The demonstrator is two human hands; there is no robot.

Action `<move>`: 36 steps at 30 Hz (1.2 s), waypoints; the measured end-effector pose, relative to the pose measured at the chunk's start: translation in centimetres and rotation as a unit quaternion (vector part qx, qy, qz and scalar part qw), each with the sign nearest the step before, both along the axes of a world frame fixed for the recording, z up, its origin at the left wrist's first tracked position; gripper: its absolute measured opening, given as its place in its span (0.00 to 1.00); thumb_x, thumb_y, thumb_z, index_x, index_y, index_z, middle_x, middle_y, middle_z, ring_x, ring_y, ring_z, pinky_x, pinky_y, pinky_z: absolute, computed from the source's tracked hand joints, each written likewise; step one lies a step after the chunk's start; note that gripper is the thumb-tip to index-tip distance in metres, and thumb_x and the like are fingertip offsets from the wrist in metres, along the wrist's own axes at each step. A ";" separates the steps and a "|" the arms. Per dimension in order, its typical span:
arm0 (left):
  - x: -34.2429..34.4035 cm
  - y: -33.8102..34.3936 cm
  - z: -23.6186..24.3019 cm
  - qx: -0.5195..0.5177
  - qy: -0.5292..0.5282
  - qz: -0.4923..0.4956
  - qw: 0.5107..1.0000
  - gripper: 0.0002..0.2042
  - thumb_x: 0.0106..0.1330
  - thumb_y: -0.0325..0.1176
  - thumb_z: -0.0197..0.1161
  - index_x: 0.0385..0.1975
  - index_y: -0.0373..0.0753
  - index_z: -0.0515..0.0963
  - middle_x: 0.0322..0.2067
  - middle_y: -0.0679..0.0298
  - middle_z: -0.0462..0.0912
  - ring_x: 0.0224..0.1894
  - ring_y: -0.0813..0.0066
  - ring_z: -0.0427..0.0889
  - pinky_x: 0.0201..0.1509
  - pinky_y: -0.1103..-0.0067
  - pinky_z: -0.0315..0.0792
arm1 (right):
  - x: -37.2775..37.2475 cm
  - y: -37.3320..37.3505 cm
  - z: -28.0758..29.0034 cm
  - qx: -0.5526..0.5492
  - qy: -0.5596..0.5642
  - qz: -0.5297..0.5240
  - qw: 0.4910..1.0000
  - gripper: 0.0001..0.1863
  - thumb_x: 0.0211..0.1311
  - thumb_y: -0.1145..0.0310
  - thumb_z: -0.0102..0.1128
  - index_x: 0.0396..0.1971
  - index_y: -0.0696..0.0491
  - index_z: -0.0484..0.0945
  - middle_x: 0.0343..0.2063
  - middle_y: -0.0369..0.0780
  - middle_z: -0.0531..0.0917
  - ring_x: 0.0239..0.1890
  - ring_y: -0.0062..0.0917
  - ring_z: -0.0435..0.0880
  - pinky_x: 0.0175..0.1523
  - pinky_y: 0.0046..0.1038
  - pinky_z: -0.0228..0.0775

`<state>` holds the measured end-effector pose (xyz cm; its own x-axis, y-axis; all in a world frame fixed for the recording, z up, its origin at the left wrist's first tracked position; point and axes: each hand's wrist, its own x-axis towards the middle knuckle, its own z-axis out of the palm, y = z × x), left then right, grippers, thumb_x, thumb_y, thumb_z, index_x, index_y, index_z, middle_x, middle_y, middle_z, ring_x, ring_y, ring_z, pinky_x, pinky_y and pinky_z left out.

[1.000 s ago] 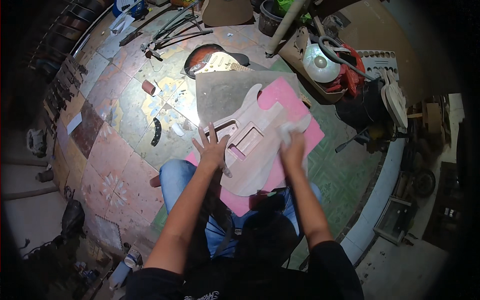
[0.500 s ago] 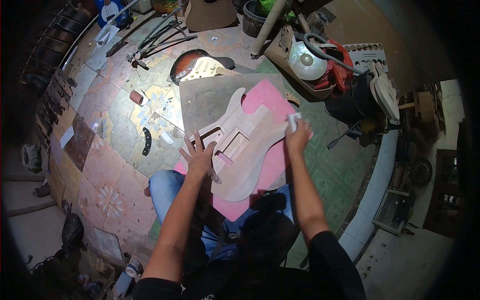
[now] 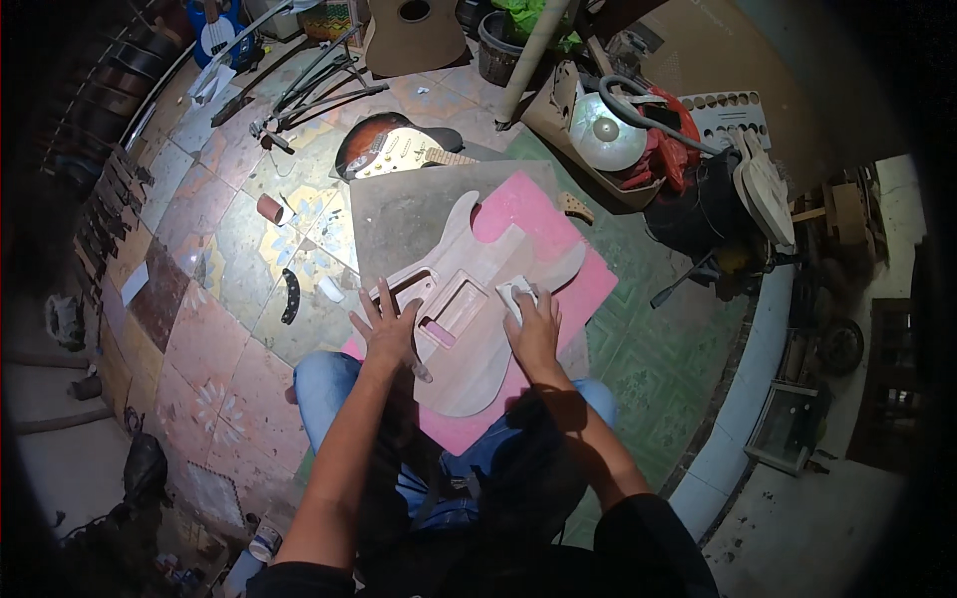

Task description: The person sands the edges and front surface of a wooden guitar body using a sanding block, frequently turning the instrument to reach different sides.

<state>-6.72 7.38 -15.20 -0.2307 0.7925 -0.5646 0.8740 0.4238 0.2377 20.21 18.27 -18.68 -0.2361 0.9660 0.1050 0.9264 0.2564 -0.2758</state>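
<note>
A bare, unpainted wooden electric guitar body (image 3: 464,384) with routed cavities lies over my lap on a pink sheet (image 3: 543,209). My left hand (image 3: 387,334) rests on its left edge beside the smaller cavity, fingers spread and holding nothing. With my right hand (image 3: 536,334) I press a small whitish pad, which looks like folded sandpaper (image 3: 515,291), against the wood right of the larger rectangular cavity. My fingers cover part of the pad. Pink shows through an opening in that cavity.
A grey board (image 3: 394,209) lies under the pink sheet. Beyond it is a sunburst electric guitar (image 3: 399,145). A curved black strip (image 3: 290,296) and a brown sandpaper roll (image 3: 269,208) lie on the tiles at left. A cardboard box (image 3: 588,164) holding a round lamp stands at back right.
My right hand has drawn the pad from the far-right horn toward me and left, to the middle of the body. My left hand stays spread on the wood.
</note>
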 end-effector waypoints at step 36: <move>0.6 -0.6 -2.2 0.071 0.027 -0.008 0.997 0.65 0.15 0.43 0.91 0.70 0.62 0.67 0.80 0.43 0.29 0.77 0.22 0.25 0.69 0.24 0.37 | -2.7 -14.6 -0.2 -0.113 -0.029 0.251 0.961 0.29 0.50 0.59 0.77 0.56 0.47 0.83 0.58 0.49 0.77 0.60 0.46 0.74 0.63 0.47 0.67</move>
<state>-6.11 6.79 -17.36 -0.2441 0.8670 -0.4344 0.8935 0.3752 0.2468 17.54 3.72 -18.85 -0.6782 0.7249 -0.1208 0.7164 0.6155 -0.3284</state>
